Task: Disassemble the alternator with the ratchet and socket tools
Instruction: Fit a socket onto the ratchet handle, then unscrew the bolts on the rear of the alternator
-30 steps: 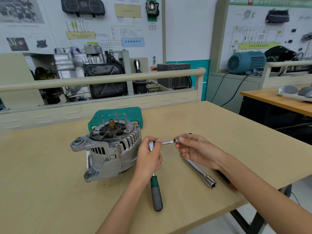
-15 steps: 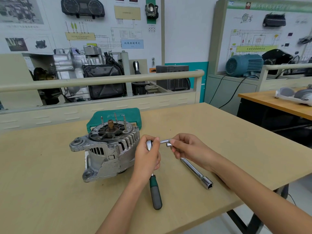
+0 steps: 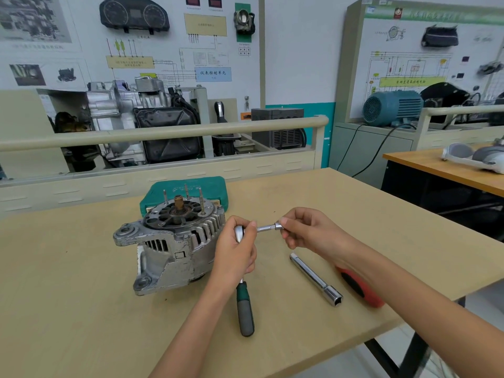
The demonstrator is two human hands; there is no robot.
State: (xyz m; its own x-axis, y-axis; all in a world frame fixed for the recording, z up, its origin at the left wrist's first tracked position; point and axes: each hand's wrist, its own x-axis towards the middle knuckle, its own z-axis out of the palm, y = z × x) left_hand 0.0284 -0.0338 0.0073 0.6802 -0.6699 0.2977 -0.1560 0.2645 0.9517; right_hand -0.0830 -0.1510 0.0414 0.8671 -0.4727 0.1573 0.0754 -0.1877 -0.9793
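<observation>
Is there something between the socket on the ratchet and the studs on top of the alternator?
Nothing separate lies between them. Only the left hand gripping the ratchet sits beside the alternator; the right hand pinches the socket. The path up to the studs looks open.

Readable signs on the wall boards

The blue label [image 3: 213, 74] on the left wiring-diagram board [image 3: 163, 36] reads "仪表控制单元". The yellow-green strip [image 3: 411, 81] on the right board and the smaller print are too blurred to read.
</observation>
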